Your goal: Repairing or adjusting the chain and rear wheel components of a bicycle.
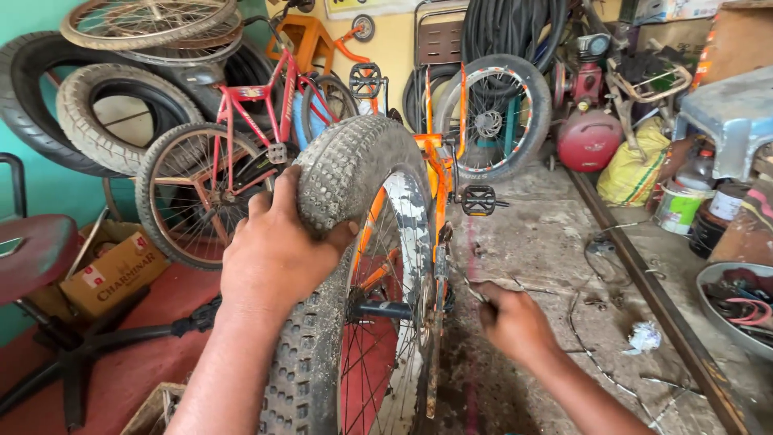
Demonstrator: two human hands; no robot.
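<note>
Soft, even daylight fills the scene, brightest toward 1 and 2 o'clock, where the concrete floor (547,217) looks pale and washed. Shadows are weak and diffuse, darkest under the knobby tyre (346,169) at 6 o'clock. There is no harsh glare, only a dull sheen on the white rim (407,225). Focus is sharp across the centre. The right hand (511,318) shows slight motion blur. Wide-angle distortion bends the stacked tyres (88,113) near 10 o'clock.
</note>
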